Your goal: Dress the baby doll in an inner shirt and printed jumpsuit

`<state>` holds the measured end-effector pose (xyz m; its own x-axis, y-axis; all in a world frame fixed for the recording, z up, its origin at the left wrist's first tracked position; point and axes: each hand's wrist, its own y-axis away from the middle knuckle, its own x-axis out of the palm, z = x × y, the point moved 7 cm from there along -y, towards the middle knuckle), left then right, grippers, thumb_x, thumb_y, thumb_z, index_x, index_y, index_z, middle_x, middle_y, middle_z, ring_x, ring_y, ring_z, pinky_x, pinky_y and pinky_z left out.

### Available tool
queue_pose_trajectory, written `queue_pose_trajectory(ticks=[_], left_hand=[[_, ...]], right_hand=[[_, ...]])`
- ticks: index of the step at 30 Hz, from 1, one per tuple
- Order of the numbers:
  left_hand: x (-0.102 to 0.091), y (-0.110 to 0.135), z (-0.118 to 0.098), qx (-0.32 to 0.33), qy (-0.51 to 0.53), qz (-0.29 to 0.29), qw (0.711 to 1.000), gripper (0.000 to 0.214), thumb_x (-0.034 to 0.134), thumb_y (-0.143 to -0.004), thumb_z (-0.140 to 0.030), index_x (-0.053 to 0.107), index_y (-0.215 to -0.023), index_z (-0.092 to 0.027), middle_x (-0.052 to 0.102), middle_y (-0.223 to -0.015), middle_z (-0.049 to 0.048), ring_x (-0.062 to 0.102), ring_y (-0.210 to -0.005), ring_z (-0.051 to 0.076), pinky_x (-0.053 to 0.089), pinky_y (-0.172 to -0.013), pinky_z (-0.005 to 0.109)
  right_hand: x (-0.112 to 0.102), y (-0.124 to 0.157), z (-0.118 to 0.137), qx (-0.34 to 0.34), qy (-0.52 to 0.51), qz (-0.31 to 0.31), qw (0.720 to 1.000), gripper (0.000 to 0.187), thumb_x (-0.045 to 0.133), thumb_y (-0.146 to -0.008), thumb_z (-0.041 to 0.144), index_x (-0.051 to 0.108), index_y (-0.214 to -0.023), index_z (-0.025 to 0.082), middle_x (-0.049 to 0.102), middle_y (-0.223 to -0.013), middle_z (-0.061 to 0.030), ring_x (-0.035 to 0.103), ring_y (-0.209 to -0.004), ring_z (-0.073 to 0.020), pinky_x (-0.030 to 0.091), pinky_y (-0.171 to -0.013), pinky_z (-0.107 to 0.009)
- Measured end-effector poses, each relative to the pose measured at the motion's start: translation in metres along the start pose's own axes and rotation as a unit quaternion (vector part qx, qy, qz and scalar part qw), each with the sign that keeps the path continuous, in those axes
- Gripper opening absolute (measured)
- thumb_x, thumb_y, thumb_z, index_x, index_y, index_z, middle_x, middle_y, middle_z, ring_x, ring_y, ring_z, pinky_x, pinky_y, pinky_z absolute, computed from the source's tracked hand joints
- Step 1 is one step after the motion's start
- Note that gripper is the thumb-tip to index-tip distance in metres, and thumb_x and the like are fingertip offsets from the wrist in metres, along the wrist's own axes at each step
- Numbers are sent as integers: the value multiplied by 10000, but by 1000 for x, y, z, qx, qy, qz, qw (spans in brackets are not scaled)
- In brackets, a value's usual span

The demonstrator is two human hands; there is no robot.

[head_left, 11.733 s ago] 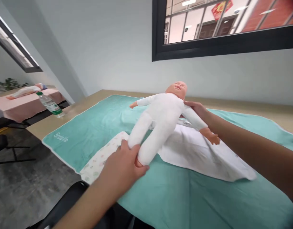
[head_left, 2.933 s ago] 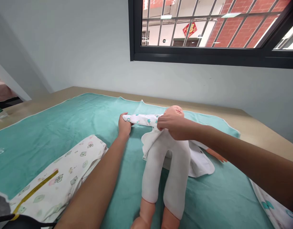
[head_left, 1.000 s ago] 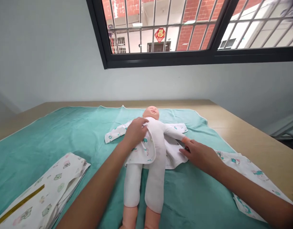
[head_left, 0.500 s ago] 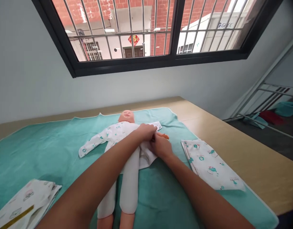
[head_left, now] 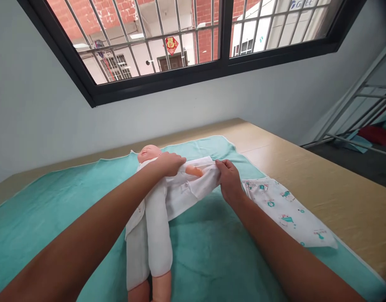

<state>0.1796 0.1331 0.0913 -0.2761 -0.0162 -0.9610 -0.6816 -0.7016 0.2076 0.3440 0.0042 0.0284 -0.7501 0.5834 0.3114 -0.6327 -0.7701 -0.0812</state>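
A baby doll [head_left: 158,247] with pink head and feet and white cloth limbs lies on its back, tilted to the left. It partly wears a white baby shirt [head_left: 186,197]. My left hand [head_left: 170,163] is closed on the shirt by the doll's shoulder; its fingertips are partly hidden. Farther right, my right hand [head_left: 229,178] pinches the shirt's outer edge, and the cloth is stretched between both hands. The doll's orange-pink hand [head_left: 194,170] shows against the white fabric. My left forearm covers much of the doll's chest.
A teal blanket [head_left: 70,201] lies under the doll on a wooden table [head_left: 306,180]. Folded white printed baby clothing [head_left: 283,209] rests at the right. Behind stands a wall with a barred window [head_left: 161,88]; a metal frame [head_left: 346,100] is at far right.
My hands, close together before, are now apart, with the right one drawing the shirt edge rightward. The doll has tipped leftward. The folded cloth at lower left has gone out of view.
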Motion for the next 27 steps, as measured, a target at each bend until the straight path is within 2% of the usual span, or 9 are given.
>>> queue_pose_trajectory(ticks=[4, 10, 16, 22, 27], left_hand=[[6, -8, -12, 13, -60, 43, 997, 117, 640, -745, -264, 682, -851, -237, 700, -848, 104, 634, -901, 294, 415, -848, 427], [4, -3, -9, 10, -90, 24, 996, 87, 654, -727, -241, 676, -799, -196, 696, -882, 129, 619, -934, 307, 388, -895, 445], [5, 1, 1, -22, -109, 12, 994, 161, 672, -729, -287, 685, -843, -174, 689, -912, 150, 599, -974, 319, 362, -888, 431], [8, -1, -1, -61, -120, 2, 991, 218, 688, -712, -333, 673, -848, -162, 693, -911, 159, 579, -986, 329, 343, -890, 430], [16, -7, -6, -53, -89, -22, 994, 341, 583, -784, -469, 639, -959, -181, 691, -936, 133, 596, -930, 296, 351, -897, 444]], right_hand=[[4, 7, 7, 7, -39, 10, 999, 323, 636, -780, 460, 443, -684, 219, 363, -621, 57, 338, -553, -102, 323, -505, -230], [3, 8, 13, 11, -53, 13, 998, 348, 655, -772, 460, 429, -667, 218, 365, -620, 51, 337, -553, -103, 324, -508, -234], [13, 16, 20, 19, -60, 62, 996, 352, 660, -778, 472, 441, -672, 217, 362, -616, 48, 339, -553, -105, 320, -504, -236], [13, 19, 27, 30, -107, 55, 992, 350, 670, -769, 437, 421, -662, 216, 381, -618, 51, 359, -557, -104, 325, -509, -233], [31, 30, 30, 37, -101, 130, 986, 303, 680, -784, 427, 500, -676, 209, 440, -635, 47, 397, -579, -102, 340, -532, -229]])
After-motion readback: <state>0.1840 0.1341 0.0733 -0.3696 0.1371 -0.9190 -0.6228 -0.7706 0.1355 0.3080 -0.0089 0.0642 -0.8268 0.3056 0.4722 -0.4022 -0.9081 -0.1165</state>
